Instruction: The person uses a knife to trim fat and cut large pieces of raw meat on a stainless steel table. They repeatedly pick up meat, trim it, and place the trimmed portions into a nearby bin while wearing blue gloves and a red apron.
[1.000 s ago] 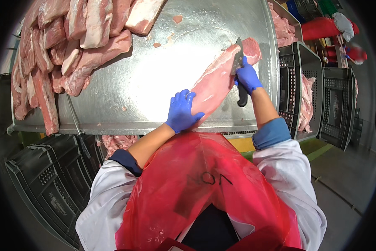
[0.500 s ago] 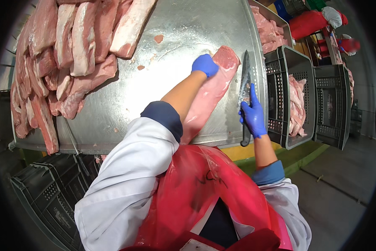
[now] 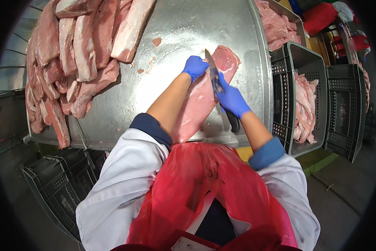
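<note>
A long piece of pink meat (image 3: 198, 102) lies slantwise on the metal table (image 3: 154, 106), its near end by my red apron. Gloved in blue, my left hand (image 3: 195, 67) is closed at the meat's upper left edge; what its fingers pinch is too small to make out. My right hand (image 3: 233, 98), also in a blue glove, grips a knife (image 3: 213, 72) with a dark handle. The blade lies over the upper part of the meat, its tip pointing away from me, close to my left fingers. Whether the edge cuts into the meat cannot be seen.
A heap of meat slabs (image 3: 85, 46) covers the table's left side. Small meat scraps (image 3: 156, 42) dot the surface. At the right stand a grey crate (image 3: 289, 100) holding pale meat pieces, another crate (image 3: 342, 108) and a meat-filled bin (image 3: 280, 25). People in red (image 3: 319, 19) are farther off.
My right hand has brought the knife leftward from beside the meat to over it. My left hand has shifted slightly left along the meat's edge.
</note>
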